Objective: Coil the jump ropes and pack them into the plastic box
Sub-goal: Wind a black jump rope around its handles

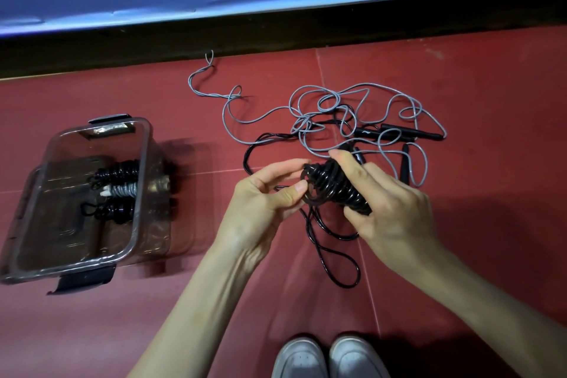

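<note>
A half-wound black jump rope [334, 186] is gripped by the right hand [389, 205] and pinched by the left hand [270, 193], right of the plastic box [139, 190]

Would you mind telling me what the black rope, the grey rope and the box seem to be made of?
Black rope: probably glossy plastic-coated cord; its coils catch bright highlights.
Grey rope: likely a duller, matte coated cord, with a faint speckled surface; whether there is a core inside cannot be told.
Box: clear, smoky-tinted hard plastic; the floor shows through its walls, and it has dark clasps.
</note>
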A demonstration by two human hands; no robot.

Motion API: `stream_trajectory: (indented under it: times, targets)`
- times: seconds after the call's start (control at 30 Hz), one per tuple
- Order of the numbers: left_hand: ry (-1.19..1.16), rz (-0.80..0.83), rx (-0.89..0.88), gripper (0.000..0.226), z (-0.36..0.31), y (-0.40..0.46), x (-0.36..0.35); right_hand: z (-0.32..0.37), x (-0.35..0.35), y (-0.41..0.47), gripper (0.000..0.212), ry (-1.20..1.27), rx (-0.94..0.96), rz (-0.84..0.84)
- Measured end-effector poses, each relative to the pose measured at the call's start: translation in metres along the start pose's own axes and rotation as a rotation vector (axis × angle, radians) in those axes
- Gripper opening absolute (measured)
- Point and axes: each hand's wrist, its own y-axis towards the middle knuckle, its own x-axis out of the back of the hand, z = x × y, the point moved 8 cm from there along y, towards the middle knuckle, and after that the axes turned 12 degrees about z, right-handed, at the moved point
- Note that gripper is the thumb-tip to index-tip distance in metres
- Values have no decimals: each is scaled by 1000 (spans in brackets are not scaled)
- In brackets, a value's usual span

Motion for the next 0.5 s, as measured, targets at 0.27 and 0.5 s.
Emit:
stream_trajectory:
  times: [0.27,0.5]
  targets:
    - [-11,68,79,19,3,4,-6,-2,-7,-4,75,-1,-68,-11]
    - [41,96,9,20,-2,0,-11,-7,-8,-8,54,265,-18,27]
